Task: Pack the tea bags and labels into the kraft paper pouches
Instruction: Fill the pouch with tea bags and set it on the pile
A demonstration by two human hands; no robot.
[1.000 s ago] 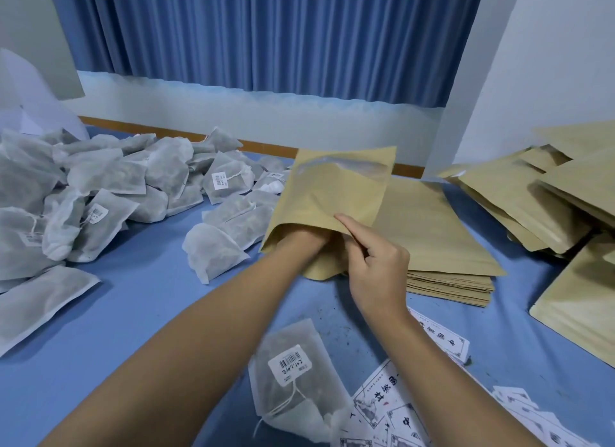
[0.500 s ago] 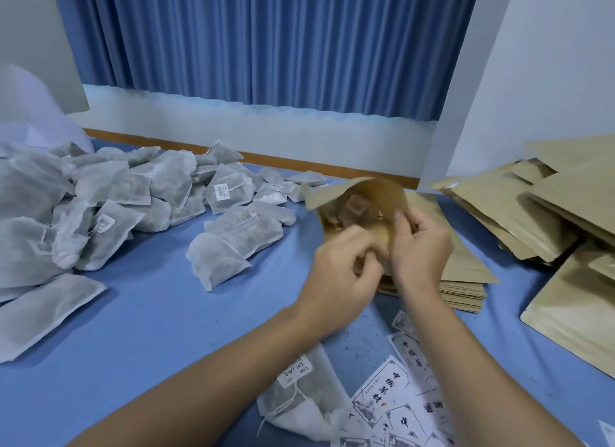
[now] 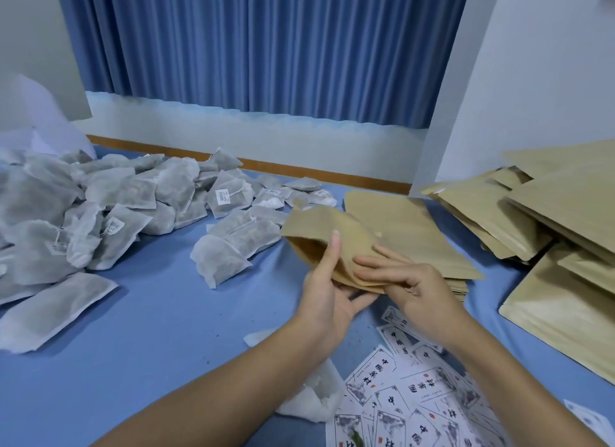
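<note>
Kraft paper pouch (image 3: pixel 336 233) aloft just above the blue table (image 3: pixel 149 330), in front of the stack of flat pouches (image 3: pixel 416 233), mouth spread wide toward the left. Gripped by the left hand (image 3: pixel 327 300): thumb pressed upright against the near wall, fingers curled underneath. Right hand (image 3: pixel 416 290) nearly flat, straight fingers laid across the pouch's upper face, nothing clasped (thumb position hard to make out). Heap of tea bags (image 3: pixel 100 207) well to the left, a few stragglers close to the stack. Printed labels (image 3: pixel 416 396) scattered along the near edge, partly under the right forearm. One lone tea bag (image 3: pixel 319 403) just beside them, partly hidden under the left forearm. Pile of further pouches (image 3: pixel 549 213) at far right.
</note>
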